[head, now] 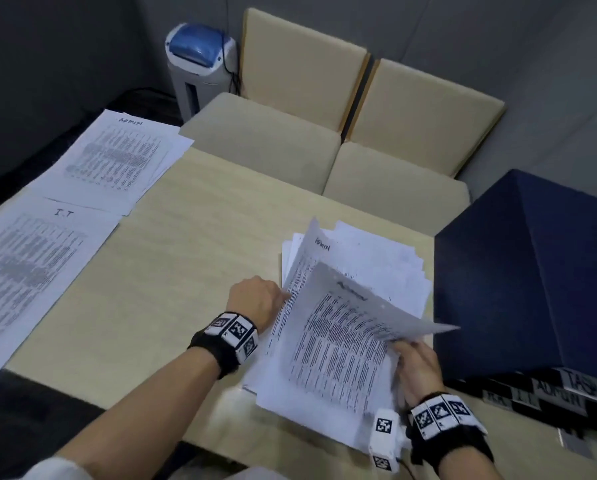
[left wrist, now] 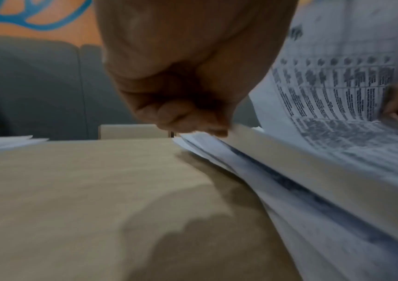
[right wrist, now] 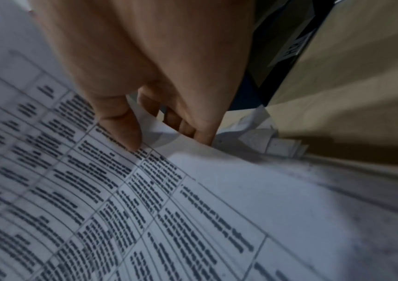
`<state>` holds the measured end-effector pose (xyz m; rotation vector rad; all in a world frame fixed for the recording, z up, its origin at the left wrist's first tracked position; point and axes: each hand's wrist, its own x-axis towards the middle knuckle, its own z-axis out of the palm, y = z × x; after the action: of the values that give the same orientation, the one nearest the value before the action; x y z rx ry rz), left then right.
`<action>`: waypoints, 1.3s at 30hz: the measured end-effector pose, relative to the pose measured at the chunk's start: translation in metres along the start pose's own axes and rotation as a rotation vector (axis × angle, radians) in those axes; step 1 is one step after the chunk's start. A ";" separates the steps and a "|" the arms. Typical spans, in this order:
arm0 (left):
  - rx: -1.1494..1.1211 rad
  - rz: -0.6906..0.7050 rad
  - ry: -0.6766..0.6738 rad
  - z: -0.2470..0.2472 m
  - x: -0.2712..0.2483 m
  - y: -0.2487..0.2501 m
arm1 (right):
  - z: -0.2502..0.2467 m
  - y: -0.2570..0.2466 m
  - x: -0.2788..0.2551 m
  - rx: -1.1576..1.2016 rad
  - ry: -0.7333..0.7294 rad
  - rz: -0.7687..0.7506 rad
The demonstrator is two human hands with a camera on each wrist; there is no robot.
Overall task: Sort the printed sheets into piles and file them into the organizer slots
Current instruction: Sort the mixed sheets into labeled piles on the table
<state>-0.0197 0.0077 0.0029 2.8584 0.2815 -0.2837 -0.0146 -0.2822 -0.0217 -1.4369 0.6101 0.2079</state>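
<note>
Grey walls (head: 65,46) enclose a pale wood table (head: 193,244); two beige chairs (head: 272,133) face it, a shredder (head: 200,67) beside them.

- An office or meeting room.
- A pale wood-look counter (head: 200,237) carries piles of printed sheets (head: 113,157), with headings such as "ADMIN" and "I.T" written by hand.
- A paper shredder (head: 200,67) with a blue top stands in the far left corner.
- Two beige cushioned chairs (head: 324,109) are pushed in at the far side.
- A dark blue file organizer (head: 532,271) with labelled slots stands at the right.
- Grey panel walls (head: 47,46) close it in.
</note>
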 end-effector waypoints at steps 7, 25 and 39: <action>-0.658 0.200 -0.058 0.013 -0.001 -0.018 | 0.011 -0.003 -0.003 0.155 -0.041 0.099; -0.317 -0.174 0.060 0.036 0.014 -0.002 | 0.005 -0.018 0.004 0.126 0.020 0.128; -1.255 -0.213 0.000 -0.009 -0.025 -0.062 | 0.105 -0.067 -0.014 -0.127 -0.362 -0.016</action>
<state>-0.0557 0.0648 0.0024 1.5922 0.5246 -0.0771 0.0345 -0.1877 0.0446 -1.4790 0.2927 0.4886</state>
